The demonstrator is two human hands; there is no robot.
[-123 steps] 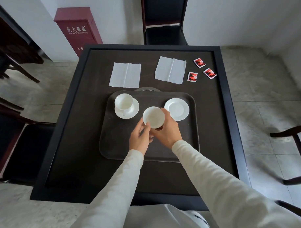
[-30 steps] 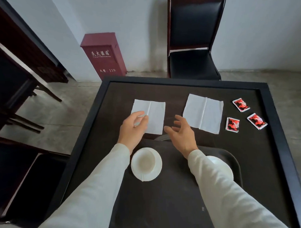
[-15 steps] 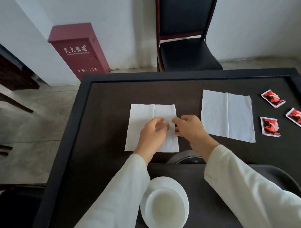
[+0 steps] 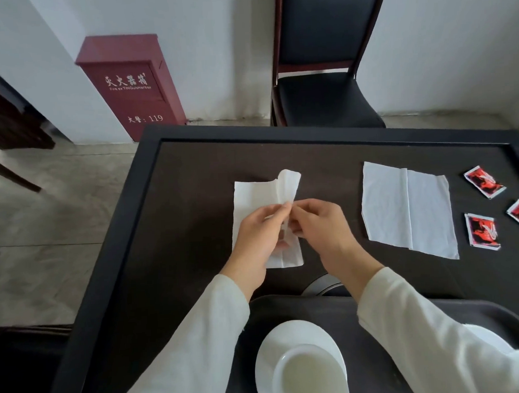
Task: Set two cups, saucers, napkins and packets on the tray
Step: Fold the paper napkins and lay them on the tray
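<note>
On the tabletop point(image 4: 192, 169), at twelve o'clock from the tray point(image 4: 291, 310), the left hand point(image 4: 254, 243) and right hand point(image 4: 324, 232) meet, each pinching the thin, soft paper napkin point(image 4: 252, 196) by its raised flap. Fold gently along the crease, since it would likely tear. A second napkin point(image 4: 408, 208) lies flat at two o'clock, with glossy red packets point(image 4: 481, 231) beyond. A glazed cup point(image 4: 308, 377) sits on its saucer point(image 4: 286, 336).

Napkin point(image 4: 249, 196) flap now upright between left hand point(image 4: 254, 243) and right hand point(image 4: 327, 232)
</note>
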